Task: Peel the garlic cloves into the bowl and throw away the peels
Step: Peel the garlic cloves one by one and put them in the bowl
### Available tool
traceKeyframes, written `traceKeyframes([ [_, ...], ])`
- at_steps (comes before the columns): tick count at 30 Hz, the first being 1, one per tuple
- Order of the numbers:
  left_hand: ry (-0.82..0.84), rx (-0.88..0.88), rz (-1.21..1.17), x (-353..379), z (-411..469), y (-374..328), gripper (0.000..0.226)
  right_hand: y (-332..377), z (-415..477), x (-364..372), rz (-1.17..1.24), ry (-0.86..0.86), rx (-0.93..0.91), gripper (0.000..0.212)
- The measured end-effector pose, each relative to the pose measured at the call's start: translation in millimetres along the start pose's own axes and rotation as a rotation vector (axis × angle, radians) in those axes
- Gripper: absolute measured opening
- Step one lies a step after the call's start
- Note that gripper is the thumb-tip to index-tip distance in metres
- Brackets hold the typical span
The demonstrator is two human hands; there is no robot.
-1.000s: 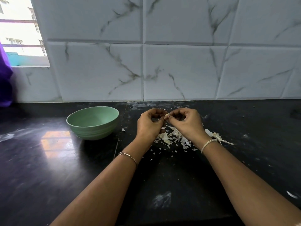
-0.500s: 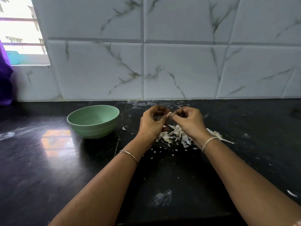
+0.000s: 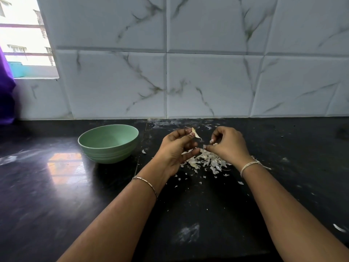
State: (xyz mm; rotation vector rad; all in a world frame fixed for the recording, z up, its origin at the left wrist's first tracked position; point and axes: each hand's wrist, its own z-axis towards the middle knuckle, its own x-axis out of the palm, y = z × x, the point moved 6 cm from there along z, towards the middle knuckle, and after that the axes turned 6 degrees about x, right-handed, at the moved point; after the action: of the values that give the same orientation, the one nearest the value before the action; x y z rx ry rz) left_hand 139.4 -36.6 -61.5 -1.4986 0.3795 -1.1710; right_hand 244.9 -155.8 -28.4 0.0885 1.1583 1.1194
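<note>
head view: a garlic clove (image 3: 195, 133) is pinched at the fingertips of the left hand (image 3: 175, 148), right of the bowl (image 3: 105, 154). a peel scrap (image 3: 204, 147) seems pinched by the curled right hand (image 3: 229, 145) above the peel pile (image 3: 205, 161). if the light pinch slips, the clove could be lost among the peels.

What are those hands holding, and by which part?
The left hand pinches a garlic clove by one end, between thumb and fingertip. The right hand seems to pinch a small peel scrap.
</note>
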Motion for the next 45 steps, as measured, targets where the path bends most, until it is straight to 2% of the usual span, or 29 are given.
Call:
traceKeyframes([
  [6, -0.059, -0.035, -0.024, -4.4, 1.0, 0.1, 0.01, 1.2, 0.9, 4.6, 0.127, 0.023, -0.037, 0.019],
  [10, -0.078, -0.031, -0.006, -6.5, 1.6, 1.2, 0.012, 10.6, -3.3, 5.8, 0.208, 0.093, -0.07, 0.008],
  [12, -0.075, -0.018, 0.025, -7.6, 2.5, 1.6, 0.009, 18.1, -6.7, 3.8, 0.213, 0.083, -0.113, 0.012],
  [14, -0.06, -0.002, 0.054, -7.8, 3.0, 2.2, 0.008, 22.5, -8.3, 1.2, 0.222, 0.059, -0.144, 0.006],
  [18, -0.074, 0.027, 0.055, -10.3, 3.3, 2.2, 0.015, 23.3, -8.9, 1.3, 0.158, 0.036, -0.184, 0.008],
  [23, -0.105, 0.064, 0.049, -12.0, 2.6, -1.7, 0.012, 26.6, -11.7, 0.0, 0.037, 0.016, -0.205, 0.0],
  [30, -0.161, 0.157, 0.256, -14.8, 3.7, -9.6, 0.01, 30.5, -15.6, 3.6, -0.011, 0.044, -0.194, 0.012],
  [36, -0.134, 0.2, 0.364, -14.7, 4.6, -11.5, 0.009, 30.7, -16.0, 4.8, -0.037, 0.05, -0.215, 0.011],
  [40, -0.091, 0.245, 0.394, -12.5, 4.6, -12.7, 0.008, 25.0, -11.3, 6.3, 0.082, 0.075, -0.151, 0.01],
  [45, -0.07, 0.277, 0.306, -7.1, 5.4, -12.0, 0.012, 22.2, -9.7, 12.7, 0.308, 0.154, -0.056, 0.013],
])
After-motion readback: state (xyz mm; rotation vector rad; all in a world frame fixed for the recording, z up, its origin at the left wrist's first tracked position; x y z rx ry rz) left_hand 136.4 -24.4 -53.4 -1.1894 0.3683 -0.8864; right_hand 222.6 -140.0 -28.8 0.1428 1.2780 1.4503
